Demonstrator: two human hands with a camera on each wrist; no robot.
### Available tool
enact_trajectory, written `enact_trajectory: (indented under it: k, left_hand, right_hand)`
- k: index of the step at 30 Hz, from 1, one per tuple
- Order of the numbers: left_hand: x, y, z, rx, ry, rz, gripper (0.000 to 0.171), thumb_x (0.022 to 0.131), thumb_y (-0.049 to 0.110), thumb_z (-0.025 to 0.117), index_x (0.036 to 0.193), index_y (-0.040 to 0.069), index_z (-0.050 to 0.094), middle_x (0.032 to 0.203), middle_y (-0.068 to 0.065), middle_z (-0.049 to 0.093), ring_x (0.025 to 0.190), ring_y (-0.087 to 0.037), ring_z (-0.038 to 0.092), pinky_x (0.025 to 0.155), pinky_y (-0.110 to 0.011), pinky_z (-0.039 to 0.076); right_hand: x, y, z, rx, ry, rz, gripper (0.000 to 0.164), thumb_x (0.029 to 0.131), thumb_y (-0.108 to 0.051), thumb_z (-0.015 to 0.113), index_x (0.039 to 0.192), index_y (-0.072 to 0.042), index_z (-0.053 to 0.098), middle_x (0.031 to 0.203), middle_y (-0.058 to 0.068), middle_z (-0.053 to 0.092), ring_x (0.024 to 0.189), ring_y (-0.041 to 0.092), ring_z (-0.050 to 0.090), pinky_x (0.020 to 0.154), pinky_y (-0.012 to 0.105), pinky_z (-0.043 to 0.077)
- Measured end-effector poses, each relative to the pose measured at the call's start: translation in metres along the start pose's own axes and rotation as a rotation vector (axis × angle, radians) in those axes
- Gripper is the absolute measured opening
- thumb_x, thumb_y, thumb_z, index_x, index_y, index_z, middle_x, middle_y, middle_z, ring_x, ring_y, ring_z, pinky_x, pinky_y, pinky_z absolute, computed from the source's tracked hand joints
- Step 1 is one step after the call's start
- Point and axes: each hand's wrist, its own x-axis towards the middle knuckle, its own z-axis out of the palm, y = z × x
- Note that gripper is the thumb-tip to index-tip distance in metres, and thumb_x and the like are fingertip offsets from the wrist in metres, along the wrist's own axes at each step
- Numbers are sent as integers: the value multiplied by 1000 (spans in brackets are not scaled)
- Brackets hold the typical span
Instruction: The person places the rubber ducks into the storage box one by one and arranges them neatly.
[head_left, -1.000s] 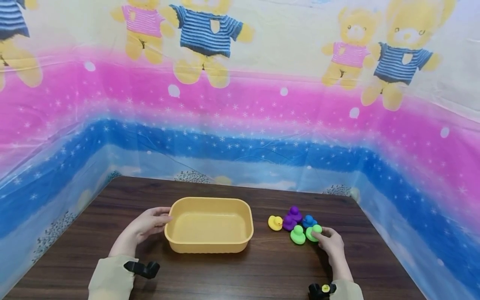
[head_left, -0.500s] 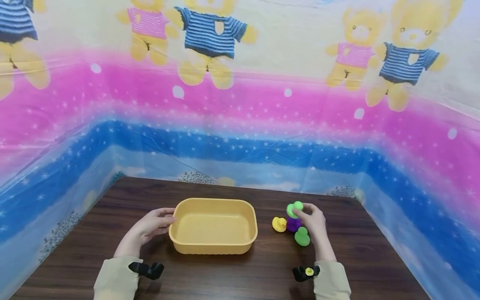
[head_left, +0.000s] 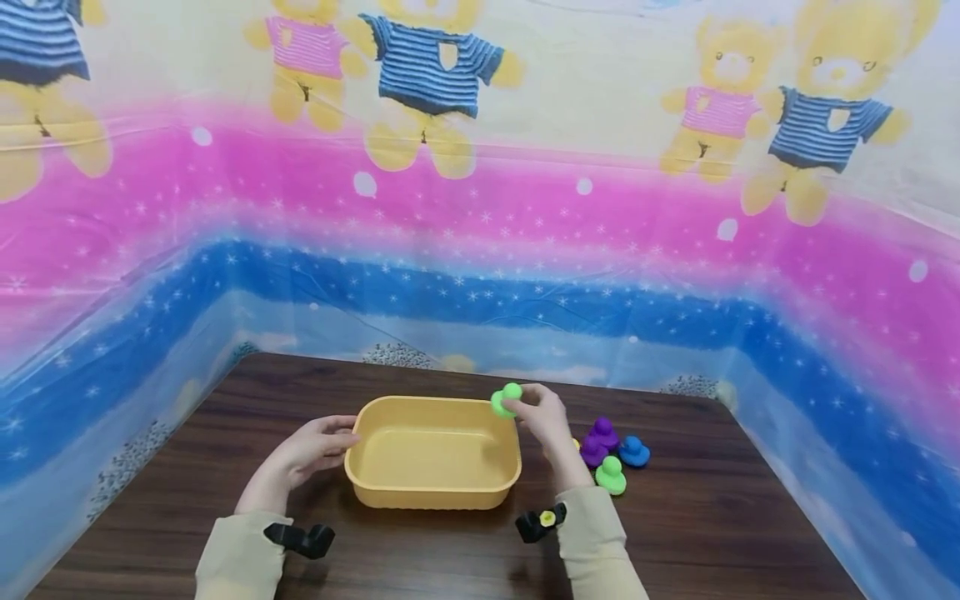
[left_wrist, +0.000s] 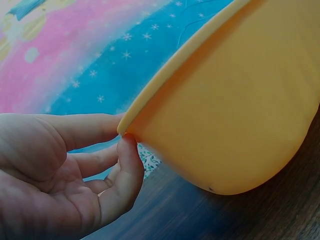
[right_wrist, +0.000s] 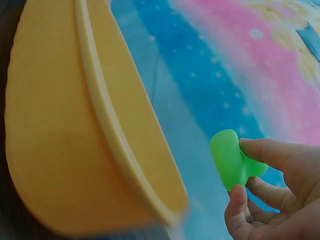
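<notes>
In the head view my right hand [head_left: 545, 415] pinches a light green rubber duck [head_left: 507, 400] above the back right corner of a yellow plastic basin [head_left: 432, 498]. The right wrist view shows this green duck [right_wrist: 231, 160] between thumb and fingers, off to the side of the basin's rim [right_wrist: 120, 135]. On the other side, my left hand [head_left: 313, 450] holds the basin's left rim. Seen from the left wrist, the thumb and a finger [left_wrist: 131, 165] pinch that rim [left_wrist: 165, 75]. Nothing lies on the visible basin floor.
Right of the basin, a cluster of ducks rests on the dark wooden table [head_left: 705, 517]: two purple ducks [head_left: 602, 433], a blue duck [head_left: 633, 451] and another green duck [head_left: 611, 476]. A yellow duck [head_left: 576, 444] is mostly hidden behind my right wrist. A printed cloth [head_left: 480, 308] surrounds the table.
My right hand has lifted one green duck from the cluster and carried it left to the basin's corner. My left hand stays at the basin's left rim.
</notes>
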Motion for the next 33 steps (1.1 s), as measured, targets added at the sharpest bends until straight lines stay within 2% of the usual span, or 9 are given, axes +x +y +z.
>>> enact_trajectory:
  k: [8, 15, 21, 33]
  left_hand:
    - [0, -1, -1, -12, 5, 6, 60, 99, 14, 57, 146, -12, 30, 138, -32, 47, 107, -22, 64, 89, -34, 55]
    - [-1, -2, 1, -16, 22, -3, 58, 98, 13, 57, 145, -11, 33, 135, -31, 51, 103, -19, 65, 86, -33, 55]
    - [-3, -2, 2, -20, 27, -4, 57, 99, 12, 57, 145, -11, 33, 135, -31, 50, 102, -18, 65, 87, -33, 56]
    - [-3, 1, 1, -32, 28, -15, 57, 98, 11, 57, 145, -11, 33, 136, -30, 49, 103, -20, 64, 89, -35, 55]
  right_hand:
    - [-3, -15, 45, -20, -82, -25, 39, 87, -22, 74, 120, -2, 63, 122, 17, 61, 107, 30, 60, 83, 40, 56]
    - [-6, -20, 77, -23, -141, -54, 38, 87, -19, 74, 118, 1, 63, 116, 18, 64, 103, 29, 61, 81, 41, 56]
    - [-6, -23, 104, -58, -173, -52, 37, 84, -18, 76, 115, 0, 65, 110, 15, 67, 98, 27, 63, 77, 38, 57]
    - [-4, -30, 141, -126, -234, -46, 41, 83, -18, 77, 118, 0, 66, 110, 13, 68, 99, 25, 63, 82, 36, 55]
